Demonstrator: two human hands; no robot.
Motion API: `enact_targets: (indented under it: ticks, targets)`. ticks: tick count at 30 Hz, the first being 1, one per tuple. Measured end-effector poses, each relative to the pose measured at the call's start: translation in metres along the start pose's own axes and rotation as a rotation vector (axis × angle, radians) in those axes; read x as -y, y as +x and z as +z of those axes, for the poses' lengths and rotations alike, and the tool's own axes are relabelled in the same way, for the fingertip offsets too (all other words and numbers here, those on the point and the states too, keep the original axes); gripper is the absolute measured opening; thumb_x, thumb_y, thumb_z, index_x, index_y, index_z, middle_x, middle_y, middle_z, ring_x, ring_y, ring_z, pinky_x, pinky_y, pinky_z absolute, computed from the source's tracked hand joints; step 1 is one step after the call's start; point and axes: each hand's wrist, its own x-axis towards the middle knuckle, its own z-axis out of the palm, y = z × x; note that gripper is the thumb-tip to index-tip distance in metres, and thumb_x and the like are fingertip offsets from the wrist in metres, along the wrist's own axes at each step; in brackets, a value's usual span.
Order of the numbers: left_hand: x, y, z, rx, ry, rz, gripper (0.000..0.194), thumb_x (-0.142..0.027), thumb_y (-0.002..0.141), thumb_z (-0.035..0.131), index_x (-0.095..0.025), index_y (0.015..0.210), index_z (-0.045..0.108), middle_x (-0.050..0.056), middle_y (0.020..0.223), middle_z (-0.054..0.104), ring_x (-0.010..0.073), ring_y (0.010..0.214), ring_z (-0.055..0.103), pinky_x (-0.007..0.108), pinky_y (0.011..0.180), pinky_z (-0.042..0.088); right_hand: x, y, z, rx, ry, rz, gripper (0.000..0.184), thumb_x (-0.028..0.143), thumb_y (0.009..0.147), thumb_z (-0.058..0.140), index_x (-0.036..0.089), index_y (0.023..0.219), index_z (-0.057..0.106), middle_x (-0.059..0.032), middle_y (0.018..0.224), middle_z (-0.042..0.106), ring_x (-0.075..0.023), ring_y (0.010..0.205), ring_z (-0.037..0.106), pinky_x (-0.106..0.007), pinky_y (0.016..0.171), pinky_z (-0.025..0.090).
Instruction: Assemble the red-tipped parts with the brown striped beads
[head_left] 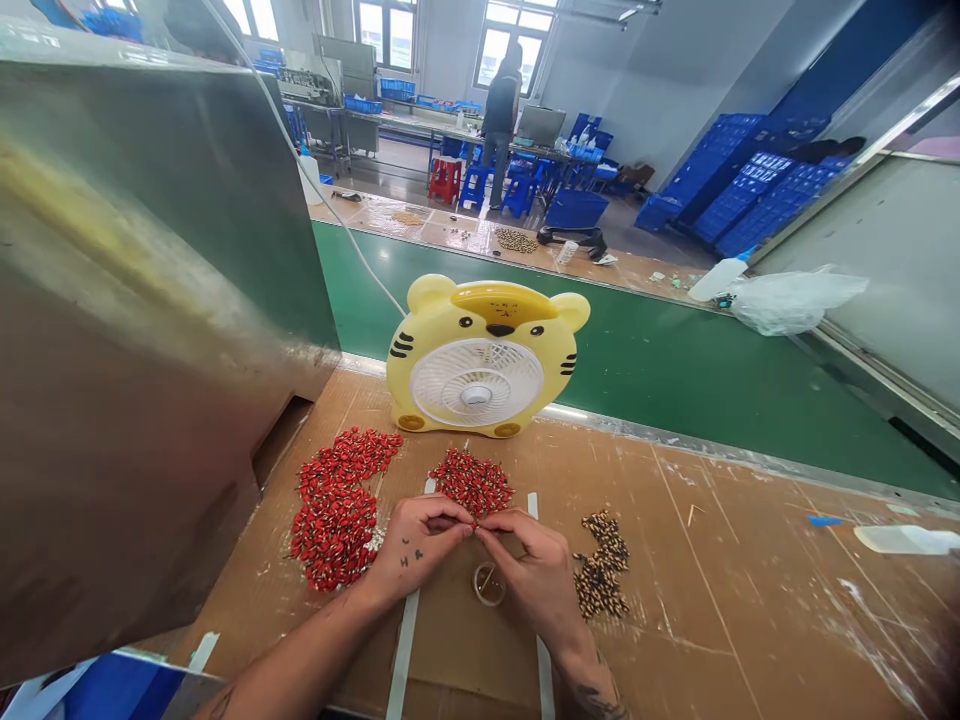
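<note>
My left hand point(421, 540) and my right hand point(531, 556) meet fingertip to fingertip, both pinched closed around a tiny red part point(474, 524). Its exact kind is too small to make out. Just beyond the fingertips lies a pile of small red parts with metal ends point(471, 480). Larger heaps of the same red parts point(337, 540) spread to the left of my left hand. Right of my right hand is a pile of small black-and-brass parts point(601, 565). Below the fingers stands a small round clear cup point(489, 584) with a thin stick in it.
A yellow animal-faced fan point(484, 360) stands behind the piles. A large metal housing point(150, 330) bounds the left side. Beyond the cardboard-covered bench point(720, 590) runs a green belt point(675, 370). A plastic bottle point(906, 540) lies at right. A person point(501, 115) stands far back.
</note>
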Motion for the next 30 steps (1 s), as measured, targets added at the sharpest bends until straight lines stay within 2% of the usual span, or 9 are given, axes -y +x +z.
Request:
enact_targets:
  ticks: [5,11,15,19,22,25,27,30]
  targets:
    - [-0.003,-0.001,0.000,-0.012,-0.006,-0.011,0.008,-0.019,0.077,0.071,-0.014,0.079,0.077,0.007,0.079,0.076,0.0166,0.073,0.070,0.023,0.070,0.055,0.000,-0.001,-0.001,0.028,0.005,0.022,0.010,0.020,0.090,0.063,0.021,0.085,0.071,-0.0019,0.082,0.073,-0.0164,0.074,0.068,-0.025,0.070,0.052]
    - [0.003,-0.003,0.000,-0.004,-0.085,-0.080,0.011,-0.023,0.075,0.074,-0.014,0.077,0.077,0.009,0.079,0.078,0.0187,0.072,0.072,0.024,0.069,0.056,0.001,0.001,-0.002,0.035,0.006,0.078,0.010,0.022,0.088,0.065,0.021,0.080,0.072,-0.0016,0.077,0.074,-0.0169,0.068,0.069,-0.025,0.066,0.051]
    - [0.004,-0.004,0.000,0.011,-0.043,-0.081,0.014,-0.026,0.076,0.073,-0.013,0.079,0.077,0.009,0.079,0.078,0.0183,0.071,0.072,0.024,0.068,0.056,0.000,0.002,0.002,0.041,0.013,0.064,0.011,0.022,0.087,0.065,0.020,0.078,0.072,-0.0013,0.074,0.074,-0.0169,0.067,0.069,-0.025,0.066,0.052]
    - [-0.003,0.002,-0.003,0.000,0.123,0.019,0.011,-0.022,0.080,0.068,-0.015,0.081,0.077,0.007,0.080,0.076,0.0174,0.072,0.070,0.024,0.068,0.055,-0.003,0.005,0.010,-0.001,0.026,0.054,0.011,0.024,0.089,0.061,0.020,0.087,0.071,-0.0043,0.083,0.074,-0.0188,0.074,0.069,-0.027,0.069,0.054]
    - [-0.009,0.010,-0.011,-0.134,0.363,0.131,0.014,-0.017,0.082,0.063,-0.018,0.084,0.077,0.005,0.084,0.076,0.0177,0.076,0.070,0.026,0.071,0.054,-0.007,0.006,0.011,-0.053,0.046,0.047,0.013,0.025,0.091,0.059,0.019,0.093,0.070,-0.0068,0.090,0.074,-0.0204,0.082,0.069,-0.030,0.074,0.055]
    - [-0.010,0.019,-0.019,-0.263,0.564,0.178,0.017,-0.017,0.085,0.060,-0.019,0.088,0.077,0.005,0.086,0.077,0.0189,0.078,0.070,0.029,0.074,0.054,-0.014,0.005,0.003,-0.100,0.042,0.057,0.014,0.027,0.092,0.058,0.019,0.091,0.070,-0.0066,0.089,0.074,-0.0204,0.081,0.068,-0.031,0.076,0.054]
    - [-0.008,0.023,-0.021,-0.280,0.641,0.190,0.019,-0.017,0.086,0.059,-0.020,0.089,0.077,0.005,0.087,0.078,0.0198,0.080,0.070,0.032,0.076,0.055,-0.018,0.003,-0.005,-0.099,0.029,0.065,0.015,0.029,0.092,0.059,0.019,0.087,0.070,-0.0059,0.085,0.073,-0.0203,0.078,0.068,-0.030,0.072,0.053]
    - [-0.005,0.026,-0.020,-0.233,0.716,0.237,0.023,-0.015,0.088,0.055,-0.022,0.096,0.077,0.005,0.093,0.078,0.0206,0.087,0.070,0.034,0.082,0.055,-0.020,0.000,-0.015,-0.062,0.006,0.065,0.018,0.030,0.091,0.059,0.020,0.083,0.071,-0.0053,0.081,0.073,-0.0205,0.075,0.068,-0.030,0.069,0.053]
